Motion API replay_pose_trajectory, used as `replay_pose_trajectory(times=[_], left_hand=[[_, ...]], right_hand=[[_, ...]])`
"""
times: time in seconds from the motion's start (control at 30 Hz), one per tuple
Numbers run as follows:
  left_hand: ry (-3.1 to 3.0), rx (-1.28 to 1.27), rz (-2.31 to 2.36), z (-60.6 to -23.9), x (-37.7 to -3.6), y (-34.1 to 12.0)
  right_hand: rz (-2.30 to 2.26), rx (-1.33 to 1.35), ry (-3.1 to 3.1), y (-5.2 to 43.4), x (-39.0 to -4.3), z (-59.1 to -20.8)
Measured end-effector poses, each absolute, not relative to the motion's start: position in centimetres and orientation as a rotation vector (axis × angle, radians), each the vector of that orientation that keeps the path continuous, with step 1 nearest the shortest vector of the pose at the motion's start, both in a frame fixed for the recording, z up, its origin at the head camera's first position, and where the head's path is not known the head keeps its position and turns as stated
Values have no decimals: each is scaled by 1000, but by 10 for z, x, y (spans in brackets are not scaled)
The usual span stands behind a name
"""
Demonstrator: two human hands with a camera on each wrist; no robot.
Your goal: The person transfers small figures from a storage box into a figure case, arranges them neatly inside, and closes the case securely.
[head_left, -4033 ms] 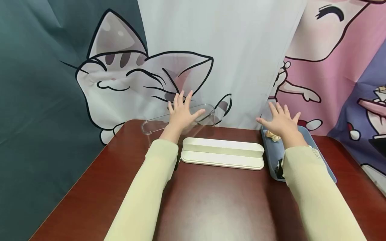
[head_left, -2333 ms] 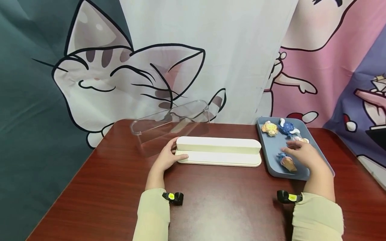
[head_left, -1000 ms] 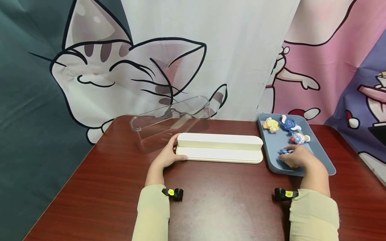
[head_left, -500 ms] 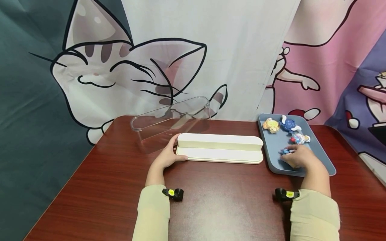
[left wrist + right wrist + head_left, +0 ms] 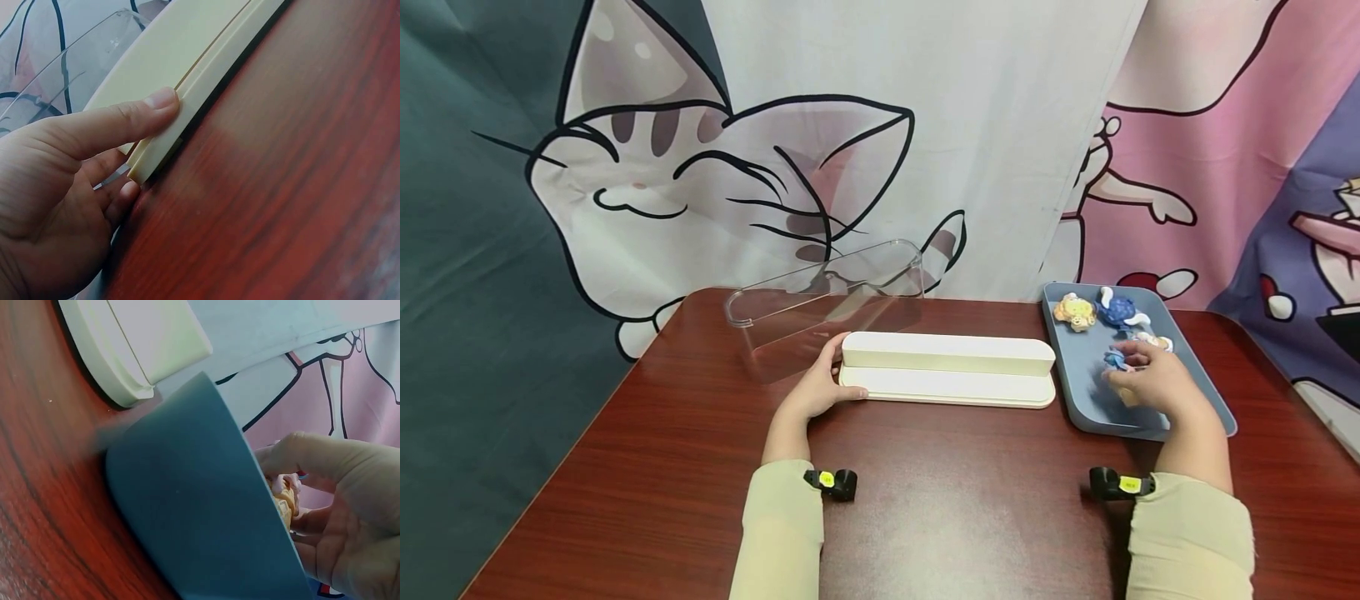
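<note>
My left hand [image 5: 808, 393] grips the left end of a cream two-step display base [image 5: 947, 387], the thumb on its lower step and the fingers round the end. In the left wrist view the thumb lies along the front edge of the base. Over the blue-grey tray [image 5: 1084, 402], my right hand [image 5: 1161, 385] pinches a small figurine [image 5: 1116, 359] with a blue top and a tan cone-like lower part. From the right wrist, the tray wall hides part of that figurine [image 5: 286, 499]. A yellow figurine [image 5: 1074, 312], a blue-and-white one [image 5: 1117, 310] and a partly covered one [image 5: 1156, 341] lie in the tray.
Behind the left end of the base stands a clear plastic cover [image 5: 752, 320] on the reddish-brown table [image 5: 647, 467]. The tray stands close to the right end of the base. A printed cartoon curtain [image 5: 1000, 150] hangs along the table's back edge.
Both hands came down from above the table; the left took hold of the base. The right reached into the tray, grasped the blue-and-tan figurine and has just shifted it slightly up and away.
</note>
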State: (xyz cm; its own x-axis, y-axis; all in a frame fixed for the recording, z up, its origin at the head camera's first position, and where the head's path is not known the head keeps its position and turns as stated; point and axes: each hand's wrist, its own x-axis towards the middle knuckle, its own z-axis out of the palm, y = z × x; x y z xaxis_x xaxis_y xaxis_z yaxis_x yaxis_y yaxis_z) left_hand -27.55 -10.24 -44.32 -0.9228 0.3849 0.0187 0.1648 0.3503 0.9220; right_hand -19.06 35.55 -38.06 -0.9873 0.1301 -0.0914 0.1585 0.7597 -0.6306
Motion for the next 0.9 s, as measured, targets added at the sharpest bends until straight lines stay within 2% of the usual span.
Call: replay_pose_trajectory(times=[0.67,0.9], left_hand=[[2409,509,1591,-445,-277,-102],[2410,517,1591,-444,-276,-103]], right_hand=[[-1160,132,3014,355,-187,-377],[-1610,121,2903,350,-189,-379]])
